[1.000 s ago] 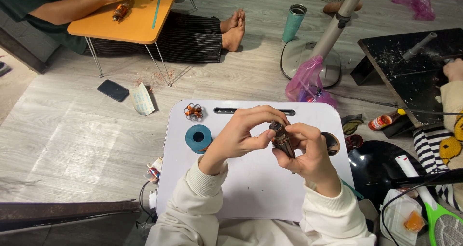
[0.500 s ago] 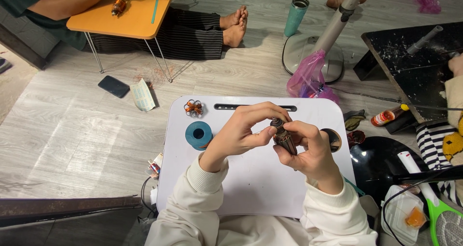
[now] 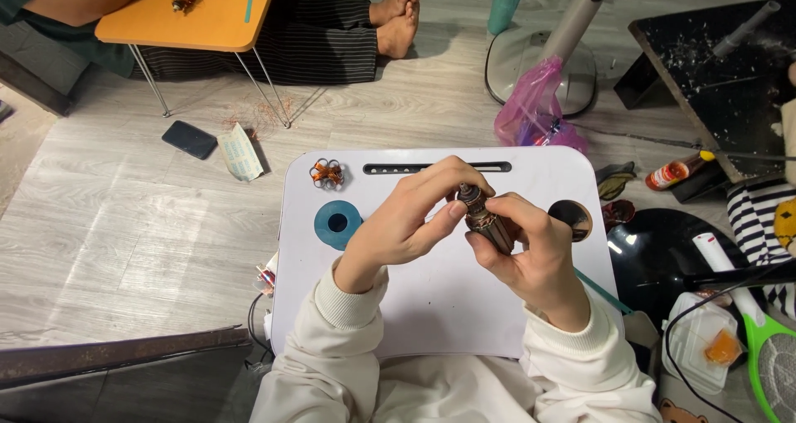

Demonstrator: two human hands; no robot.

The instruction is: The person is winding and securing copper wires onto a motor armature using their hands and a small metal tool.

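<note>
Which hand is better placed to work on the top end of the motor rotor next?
Left. The right hand grips the motor rotor around its body, while the left hand has its fingers at the top end.

Both forearms in cream sleeves reach forward and meet at the middle. The left hand (image 3: 406, 224) curls, thumb and fingertips pinched toward the right. The right hand (image 3: 531, 253) is cupped palm-up, its grip closed, fingers wrapped, wrist bent slightly inward.
</note>
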